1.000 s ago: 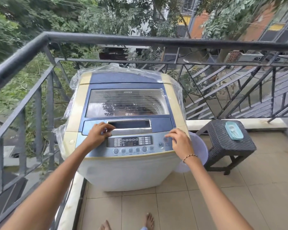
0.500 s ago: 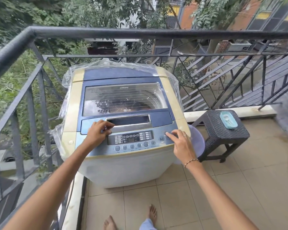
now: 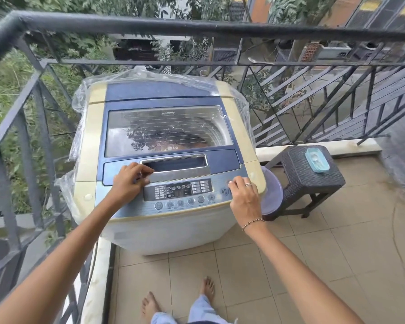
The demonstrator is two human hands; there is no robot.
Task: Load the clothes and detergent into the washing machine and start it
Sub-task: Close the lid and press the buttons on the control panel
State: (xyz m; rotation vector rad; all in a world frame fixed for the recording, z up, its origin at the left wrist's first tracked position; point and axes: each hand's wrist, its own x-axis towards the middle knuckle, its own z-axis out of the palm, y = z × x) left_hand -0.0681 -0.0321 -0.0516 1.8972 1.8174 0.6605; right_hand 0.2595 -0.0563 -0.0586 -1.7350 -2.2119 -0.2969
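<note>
While the person stands barefoot on the tiled balcony, one top-loading washing machine point(image 3: 166, 230) sits straight ahead at 12 o'clock, tucked into the corner of the dark metal railing point(image 3: 126, 22), which runs along its 9 and 12 o'clock sides. The machine has a white body, cream edges and a blue top, and its one lid point(image 3: 168, 127) is down, with a ribbed drum and dark laundry dimly visible through the clear window. A loose clear plastic sheet point(image 3: 80, 108) drapes its back and left flank. At the 6 o'clock edge lies a single grey control panel point(image 3: 136, 206) with one dark display point(image 3: 178, 190) and a row of six round buttons point(image 3: 180, 202). The left hand point(image 3: 129, 185) curls its thumb and fingers on the silver lid handle point(image 3: 173, 177), pinching its lip. The right hand point(image 3: 244, 199), wearing one ring point(image 3: 248, 184) and one beaded bracelet point(image 3: 253, 222), grasps nothing; its loosely bent fingers rest their tips on the panel just beside the start/pause button point(image 3: 224, 191). At the machine's 3 o'clock stands one dark woven stool point(image 3: 313, 181) carrying one teal-lidded container point(image 3: 316, 159), and one lilac round basin point(image 3: 272, 195) sits between the stool and the machine. Two bare feet point(image 3: 151, 305) show at 6 o'clock.
</note>
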